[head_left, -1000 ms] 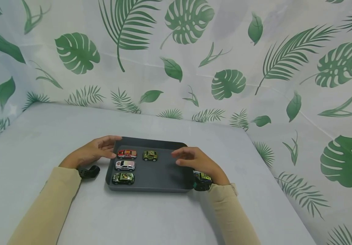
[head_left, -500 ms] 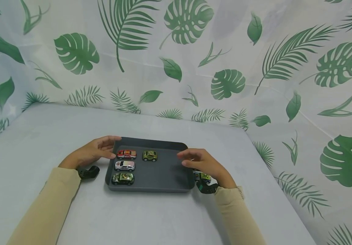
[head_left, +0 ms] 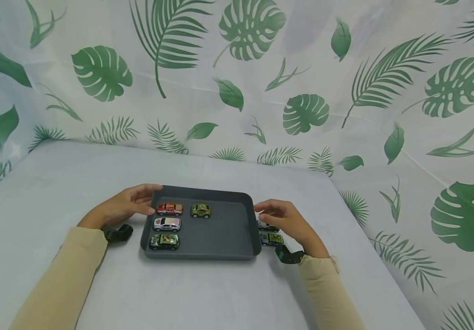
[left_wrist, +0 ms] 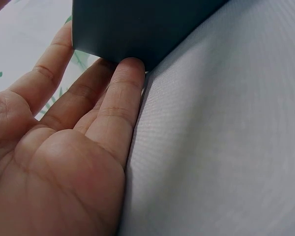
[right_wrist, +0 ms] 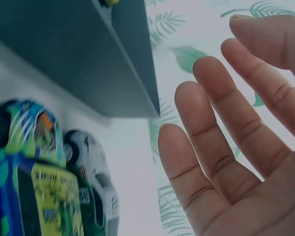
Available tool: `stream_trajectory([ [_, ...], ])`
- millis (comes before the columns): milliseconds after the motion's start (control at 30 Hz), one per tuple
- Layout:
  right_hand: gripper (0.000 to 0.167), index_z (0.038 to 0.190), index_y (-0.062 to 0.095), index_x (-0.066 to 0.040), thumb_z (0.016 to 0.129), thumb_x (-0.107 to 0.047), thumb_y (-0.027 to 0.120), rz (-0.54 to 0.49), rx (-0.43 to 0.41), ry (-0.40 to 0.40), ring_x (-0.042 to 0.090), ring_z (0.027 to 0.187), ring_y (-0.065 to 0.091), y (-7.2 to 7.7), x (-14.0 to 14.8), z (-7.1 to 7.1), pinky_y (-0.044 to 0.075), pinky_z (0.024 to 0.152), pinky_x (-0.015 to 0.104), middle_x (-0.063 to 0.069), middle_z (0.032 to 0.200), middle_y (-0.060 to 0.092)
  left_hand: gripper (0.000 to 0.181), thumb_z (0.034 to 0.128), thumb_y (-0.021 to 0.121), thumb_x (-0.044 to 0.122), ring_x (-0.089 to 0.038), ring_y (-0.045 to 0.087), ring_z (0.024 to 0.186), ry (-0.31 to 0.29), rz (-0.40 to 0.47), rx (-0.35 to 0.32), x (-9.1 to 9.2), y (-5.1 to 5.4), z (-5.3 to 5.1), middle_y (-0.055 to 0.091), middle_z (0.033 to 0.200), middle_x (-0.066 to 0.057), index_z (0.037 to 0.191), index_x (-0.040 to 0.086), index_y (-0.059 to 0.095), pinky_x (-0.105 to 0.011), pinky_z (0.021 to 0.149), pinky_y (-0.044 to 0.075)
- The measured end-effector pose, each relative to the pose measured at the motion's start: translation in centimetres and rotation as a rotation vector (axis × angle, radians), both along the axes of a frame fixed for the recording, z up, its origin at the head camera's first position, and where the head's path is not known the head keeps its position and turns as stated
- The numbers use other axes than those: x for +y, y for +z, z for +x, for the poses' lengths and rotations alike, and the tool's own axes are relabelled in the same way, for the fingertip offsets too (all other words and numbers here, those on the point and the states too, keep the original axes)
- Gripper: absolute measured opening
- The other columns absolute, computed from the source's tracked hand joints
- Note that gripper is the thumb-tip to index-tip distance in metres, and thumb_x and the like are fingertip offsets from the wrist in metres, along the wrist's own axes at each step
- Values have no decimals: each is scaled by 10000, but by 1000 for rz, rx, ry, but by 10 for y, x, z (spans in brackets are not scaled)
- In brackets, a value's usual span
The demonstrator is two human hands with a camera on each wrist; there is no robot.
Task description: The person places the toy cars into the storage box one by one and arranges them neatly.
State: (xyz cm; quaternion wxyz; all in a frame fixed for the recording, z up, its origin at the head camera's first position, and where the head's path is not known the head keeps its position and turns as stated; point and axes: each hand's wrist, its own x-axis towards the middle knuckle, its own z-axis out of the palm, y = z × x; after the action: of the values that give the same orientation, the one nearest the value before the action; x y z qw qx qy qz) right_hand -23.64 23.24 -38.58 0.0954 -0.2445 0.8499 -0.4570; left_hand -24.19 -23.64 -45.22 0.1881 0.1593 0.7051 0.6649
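Note:
A dark grey rectangular tray (head_left: 224, 236) lies on the table. Down its left side stand a red toy car (head_left: 169, 209), a white toy car (head_left: 167, 224) and a dark camouflage toy car (head_left: 164, 241). An olive-green toy car (head_left: 201, 210) is at the back, right of the red one. My left hand (head_left: 123, 206) touches the tray's left wall, fingers relaxed against its outside in the left wrist view. My right hand (head_left: 288, 220) hovers beyond the right wall with loosely extended fingers, holding nothing. Below it are a blue-yellow toy car (head_left: 272, 239) and a partly hidden white-and-dark toy car (right_wrist: 94, 184).
The table (head_left: 187, 293) has a pale cloth. Behind it and to the right hangs a white curtain (head_left: 261, 101) printed with green leaves. A black wrist device (head_left: 118, 233) sits on the left wrist, another wrist device (head_left: 289, 255) on the right.
My right hand has moved right, from over the tray's right part to outside its right wall, uncovering the cars beside the tray. My left hand stays at the left wall.

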Motion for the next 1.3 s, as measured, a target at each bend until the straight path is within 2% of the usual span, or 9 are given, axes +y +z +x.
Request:
stream_trajectory([
  [200, 322, 1327, 681, 106, 1053, -63, 672, -11, -11, -25, 268, 1110, 702, -5, 9, -1, 586, 935, 317, 300, 1295, 691, 879, 929, 791, 28, -535, 146, 1618, 2, 1, 3, 1, -1, -1, 257, 1721, -329, 1649, -75, 298, -670, 1296, 157],
  [533, 338, 1334, 682, 97, 1042, -74, 698, 4, -11, -65, 239, 1148, 691, -10, 17, -3, 580, 952, 320, 286, 1331, 689, 878, 932, 786, 27, -522, 187, 1614, 9, -6, 4, 0, 1, 0, 284, 1713, -322, 1653, -68, 293, -650, 1297, 179],
  [767, 331, 1325, 681, 107, 1033, -48, 704, 4, -9, -96, 318, 1180, 688, -15, 21, -4, 575, 967, 309, 294, 1332, 687, 887, 928, 791, 30, -536, 172, 1612, 10, -5, -1, 2, 1, 1, 267, 1716, -329, 1653, -74, 290, -670, 1296, 165],
  [1067, 353, 1326, 683, 105, 1017, -58, 730, 19, -28, -144, 432, 1248, 664, -19, 28, -7, 567, 1015, 403, 273, 1355, 691, 893, 926, 793, 33, -530, 180, 1613, 16, -13, -2, 2, 1, 1, 277, 1716, -322, 1657, -65, 289, -671, 1296, 169],
  [1300, 354, 1324, 696, 87, 1011, -72, 742, 63, -44, -155, 431, 1275, 638, -25, 35, -11, 549, 1074, 517, 251, 1356, 700, 895, 923, 793, 25, -532, 186, 1611, 18, -7, -5, 2, 0, 1, 284, 1711, -328, 1654, -71, 287, -673, 1295, 170],
])
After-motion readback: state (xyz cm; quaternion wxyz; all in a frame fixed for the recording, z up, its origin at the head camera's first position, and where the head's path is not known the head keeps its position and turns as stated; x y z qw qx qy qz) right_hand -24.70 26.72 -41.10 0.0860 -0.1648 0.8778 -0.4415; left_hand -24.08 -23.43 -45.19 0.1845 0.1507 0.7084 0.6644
